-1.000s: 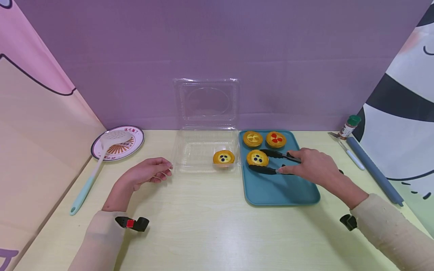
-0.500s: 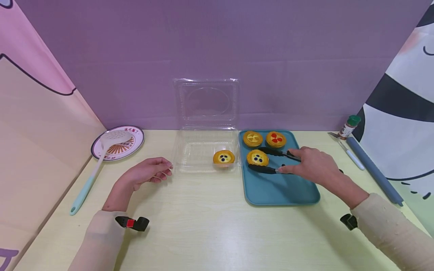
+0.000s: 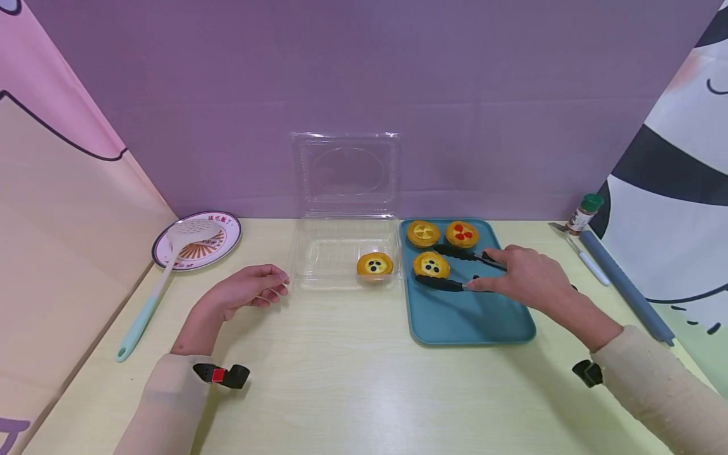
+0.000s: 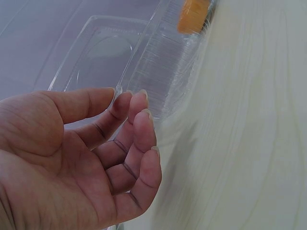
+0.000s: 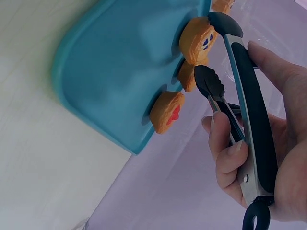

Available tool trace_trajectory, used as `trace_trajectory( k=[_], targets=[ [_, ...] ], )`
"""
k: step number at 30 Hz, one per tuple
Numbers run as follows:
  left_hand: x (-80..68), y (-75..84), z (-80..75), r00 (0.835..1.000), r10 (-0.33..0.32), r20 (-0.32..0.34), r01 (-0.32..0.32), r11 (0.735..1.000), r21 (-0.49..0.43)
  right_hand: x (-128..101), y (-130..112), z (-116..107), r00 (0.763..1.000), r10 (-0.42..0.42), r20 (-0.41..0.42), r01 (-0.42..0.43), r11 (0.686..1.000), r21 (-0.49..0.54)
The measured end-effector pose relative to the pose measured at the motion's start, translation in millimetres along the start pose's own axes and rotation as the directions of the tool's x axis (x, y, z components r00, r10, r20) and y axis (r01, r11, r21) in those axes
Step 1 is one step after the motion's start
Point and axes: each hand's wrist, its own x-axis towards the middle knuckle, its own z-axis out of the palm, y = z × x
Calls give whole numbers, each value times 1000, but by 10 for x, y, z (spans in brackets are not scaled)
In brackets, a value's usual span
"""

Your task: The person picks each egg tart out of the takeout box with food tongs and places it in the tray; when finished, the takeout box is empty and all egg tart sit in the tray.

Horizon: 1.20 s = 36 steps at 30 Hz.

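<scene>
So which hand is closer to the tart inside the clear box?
Left. The left hand rests by the clear box holding the tart; the right hand grips tongs over the tray.

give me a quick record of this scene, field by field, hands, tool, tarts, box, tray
right hand: right hand grips black tongs
tongs: arms apart, either side of the blue-dotted tart, not closed on it
left hand: left hand rests on the table, fingers loosely curled, holding nothing, just beside the box
box: clear box, lid up, one blue-dotted tart inside
tray: teal tray holds three tarts, including a yellow-topped tart and a red-topped tart
side items: plate with a slotted spatula resting on it
</scene>
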Motion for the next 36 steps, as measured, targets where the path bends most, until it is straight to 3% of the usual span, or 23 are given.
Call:
trace_trajectory(
  k=[11,18,31,36],
  targets=[
    [-12,-1,2,1000,3,-3,-3,1000,4,-54,12,-166,999,-4,-46,4,1000,10],
    [-18,11,5,1000,4,-6,-4,1000,10,-37,-51,-263,992,-37,-121,39,999,9],
    [-19,25,13,1000,-3,-6,3,1000,13,231,-505,-421,975,-186,-121,170,977,-132],
    [-17,35,10,1000,-2,-6,2,1000,16,325,-682,-434,973,-216,-85,195,959,-205]
  ],
)
